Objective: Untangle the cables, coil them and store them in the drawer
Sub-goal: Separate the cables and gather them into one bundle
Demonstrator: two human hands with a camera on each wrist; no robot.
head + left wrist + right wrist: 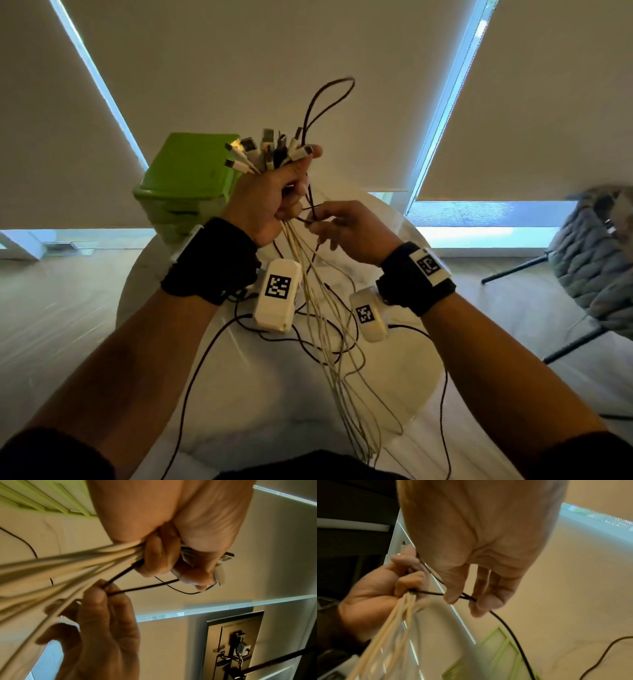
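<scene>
— While the left hand (267,198) is raised over the table (239,404), what does it hold?
— Fist clamped round a bunch of cables (329,329), plugs (267,150) fanned above the knuckles, white cords hanging to the tabletop.
— The right hand (346,229)?
— Thumb and finger pinch a black cable (313,113) just beside the left fist.
— Storage?
— Green drawer box (186,181) behind the left hand, on the table.

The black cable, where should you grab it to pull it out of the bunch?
Probably just below the left hand, from the right, where the right hand already pinches the black cable: there it runs apart from the white cables.
</scene>
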